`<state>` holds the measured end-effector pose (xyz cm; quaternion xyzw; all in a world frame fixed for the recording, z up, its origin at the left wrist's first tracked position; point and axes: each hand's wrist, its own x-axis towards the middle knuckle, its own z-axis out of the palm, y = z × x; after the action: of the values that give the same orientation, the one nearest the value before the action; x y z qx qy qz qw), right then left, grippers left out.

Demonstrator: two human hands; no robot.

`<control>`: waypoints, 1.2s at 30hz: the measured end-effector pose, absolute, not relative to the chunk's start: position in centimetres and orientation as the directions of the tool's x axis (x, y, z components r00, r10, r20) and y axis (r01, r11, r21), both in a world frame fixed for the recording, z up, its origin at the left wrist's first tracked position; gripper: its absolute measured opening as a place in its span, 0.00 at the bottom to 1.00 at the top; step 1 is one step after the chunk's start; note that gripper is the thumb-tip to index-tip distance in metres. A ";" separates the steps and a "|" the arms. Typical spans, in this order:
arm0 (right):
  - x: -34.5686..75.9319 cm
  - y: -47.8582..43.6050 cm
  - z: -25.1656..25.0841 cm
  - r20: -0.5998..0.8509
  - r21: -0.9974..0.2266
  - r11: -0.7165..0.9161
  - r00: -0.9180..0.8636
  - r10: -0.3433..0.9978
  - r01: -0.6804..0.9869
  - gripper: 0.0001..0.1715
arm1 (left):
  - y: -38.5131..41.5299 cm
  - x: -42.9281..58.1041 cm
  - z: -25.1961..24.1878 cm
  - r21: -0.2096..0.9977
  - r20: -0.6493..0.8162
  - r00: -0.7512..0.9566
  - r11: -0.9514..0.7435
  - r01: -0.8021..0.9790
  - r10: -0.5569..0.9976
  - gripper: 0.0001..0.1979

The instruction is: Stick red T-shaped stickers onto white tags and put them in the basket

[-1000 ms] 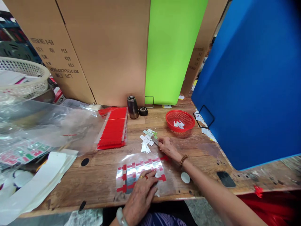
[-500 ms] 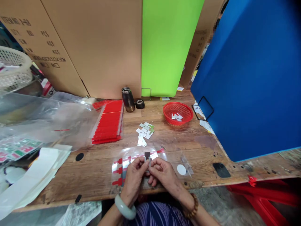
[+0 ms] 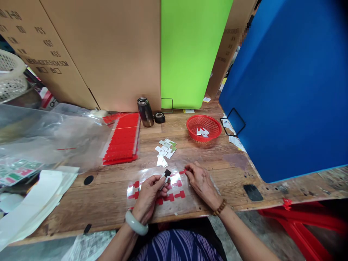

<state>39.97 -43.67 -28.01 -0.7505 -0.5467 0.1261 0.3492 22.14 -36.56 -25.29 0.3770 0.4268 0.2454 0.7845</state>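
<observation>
My left hand [image 3: 149, 193] pinches a small white tag with a dark end [image 3: 165, 176], holding it above a clear plastic sheet [image 3: 187, 206] that carries several red T-shaped stickers [image 3: 178, 195]. My right hand [image 3: 199, 180] rests on the same sheet, its fingertips closed on a red sticker [image 3: 182, 171] at the sheet's far edge. A loose pile of small white and green tags [image 3: 164, 151] lies just beyond the sheet.
A red basket [image 3: 203, 127] holding a few tags sits far right. A stack of red strips [image 3: 122, 140], a dark metal cup [image 3: 144, 111] and a tape roll [image 3: 159, 117] are behind. Clear bags [image 3: 46, 137] and white paper [image 3: 35, 203] lie left; a blue panel [image 3: 285, 90] stands right.
My right hand left the tag pile and met the left hand at the tag. Now the left hand keeps the tag alone, and the right hand has moved right onto a red sticker.
</observation>
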 end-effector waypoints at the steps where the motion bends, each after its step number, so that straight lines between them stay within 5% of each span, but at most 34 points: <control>1: 40.0 -43.5 -28.1 0.181 -0.648 -0.173 0.370 0.911 0.742 0.08 | -36.4 22.3 -25.4 0.795 -0.492 0.515 0.604 -0.064 0.702 0.13; 7: 40.6 -42.8 -28.0 0.087 -0.644 -0.234 0.373 0.924 0.728 0.07 | -35.4 23.6 -25.8 0.802 -0.468 0.527 0.592 -0.084 0.709 0.10; 14: 39.5 -43.8 -28.2 0.211 -0.675 -0.175 0.414 0.886 0.717 0.14 | -35.0 25.0 -26.6 0.817 -0.469 0.479 0.571 -0.086 0.743 0.12; 25: 39.1 -43.9 -27.4 0.152 -0.736 -0.203 0.450 0.880 0.646 0.08 | -35.1 25.5 -27.0 0.814 -0.491 0.457 0.577 -0.061 0.742 0.06; 36: 39.9 -45.0 -26.8 0.078 -0.846 -0.102 0.312 0.947 0.523 0.08 | -35.1 25.7 -26.7 0.791 -0.519 0.429 0.605 -0.085 0.739 0.05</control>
<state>39.85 -44.97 -26.77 -0.6966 -0.5276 0.2567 0.4129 25.73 -35.12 -26.72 0.3538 0.4621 0.2686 0.7676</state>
